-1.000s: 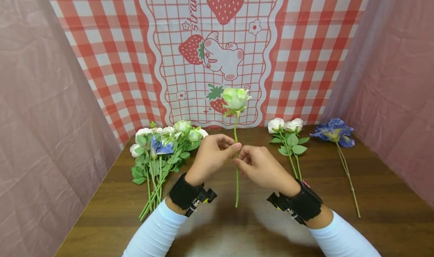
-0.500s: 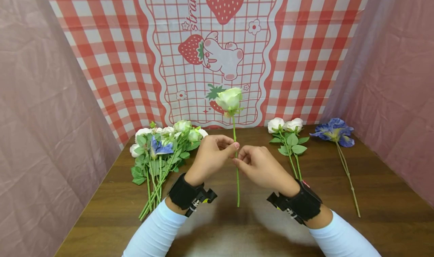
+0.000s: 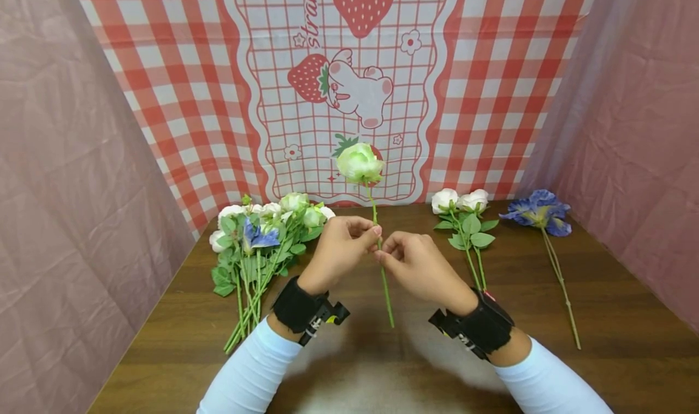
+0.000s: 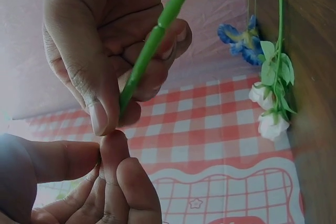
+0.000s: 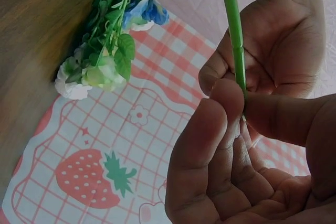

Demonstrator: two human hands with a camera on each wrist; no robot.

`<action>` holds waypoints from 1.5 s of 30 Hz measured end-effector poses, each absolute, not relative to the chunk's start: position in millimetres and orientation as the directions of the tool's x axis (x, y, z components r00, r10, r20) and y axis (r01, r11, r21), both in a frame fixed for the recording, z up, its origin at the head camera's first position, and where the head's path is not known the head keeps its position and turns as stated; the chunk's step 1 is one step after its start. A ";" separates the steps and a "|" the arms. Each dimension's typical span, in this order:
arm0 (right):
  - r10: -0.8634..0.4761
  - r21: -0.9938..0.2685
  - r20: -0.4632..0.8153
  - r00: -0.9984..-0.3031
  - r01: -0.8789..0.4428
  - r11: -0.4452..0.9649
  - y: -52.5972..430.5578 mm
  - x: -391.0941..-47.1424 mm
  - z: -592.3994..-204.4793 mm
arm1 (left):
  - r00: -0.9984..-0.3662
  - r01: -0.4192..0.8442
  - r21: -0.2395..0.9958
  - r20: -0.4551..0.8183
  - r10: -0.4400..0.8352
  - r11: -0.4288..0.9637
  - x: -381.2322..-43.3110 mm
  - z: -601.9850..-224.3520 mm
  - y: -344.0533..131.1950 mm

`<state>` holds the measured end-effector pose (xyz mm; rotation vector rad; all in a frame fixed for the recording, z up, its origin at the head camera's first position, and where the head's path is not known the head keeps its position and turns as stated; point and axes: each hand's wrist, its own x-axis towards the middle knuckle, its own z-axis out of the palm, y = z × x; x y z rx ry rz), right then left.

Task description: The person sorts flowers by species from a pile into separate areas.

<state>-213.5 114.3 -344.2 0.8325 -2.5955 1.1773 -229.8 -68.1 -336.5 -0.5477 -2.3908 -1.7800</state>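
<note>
A pale green-white rose (image 3: 358, 162) is held up above the table, its stem (image 3: 387, 295) leaning so that the bloom tips left. My left hand (image 3: 343, 249) pinches the stem between thumb and forefinger. Just below, the thumb and forefinger of my right hand (image 3: 419, 269) pinch the same stem, and the two hands nearly touch. In the left wrist view the green stem (image 4: 152, 43) runs out from the right fingertips. The right wrist view shows the stem (image 5: 232, 19) between the right thumb and forefinger, with the left hand (image 5: 281, 35) behind; the bloom is outside this view.
On the wooden table (image 3: 180, 353), a bundle of white, green and blue flowers (image 3: 262, 244) lies left. Two white roses (image 3: 461, 203) lie right of the hands, and a blue flower (image 3: 537, 212) with a long stem farther right. A checked strawberry cloth (image 3: 491, 86) hangs behind.
The rose has turned and tilted, its bloom swinging left and the stem's lower end moving right. Both hands keep pinching the stem and have barely shifted.
</note>
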 end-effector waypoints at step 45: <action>-0.262 -0.538 0.392 -0.882 -0.450 0.712 121.1 -255.1 -385.5 | -0.985 0.172 0.556 0.092 0.146 0.813 -269.0 -328.2 -183.9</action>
